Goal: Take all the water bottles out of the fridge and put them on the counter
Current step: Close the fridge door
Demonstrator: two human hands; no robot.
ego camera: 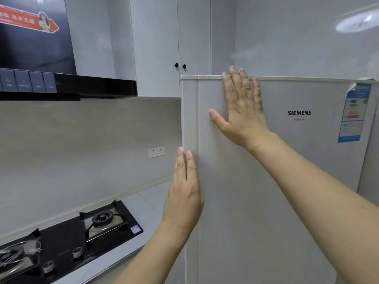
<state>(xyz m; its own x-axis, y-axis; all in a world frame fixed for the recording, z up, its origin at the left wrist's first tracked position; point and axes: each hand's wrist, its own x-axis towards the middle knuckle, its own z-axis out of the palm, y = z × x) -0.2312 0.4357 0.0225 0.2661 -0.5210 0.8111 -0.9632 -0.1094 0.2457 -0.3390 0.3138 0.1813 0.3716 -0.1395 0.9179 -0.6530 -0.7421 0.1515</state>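
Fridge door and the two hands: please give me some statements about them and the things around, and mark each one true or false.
1. The right hand lies flat with straight fingers on the fridge door, near its top edge. True.
2. The left hand holds a water bottle. False: it holds nothing; its straight fingers lie along the left edge of the door.
3. The fridge door is shut. True, as far as the head view shows; no inside is seen.
4. Water bottles already stand on the counter. False: no bottle is in view.
5. A gas stove sits in the counter to the left of the fridge. True.
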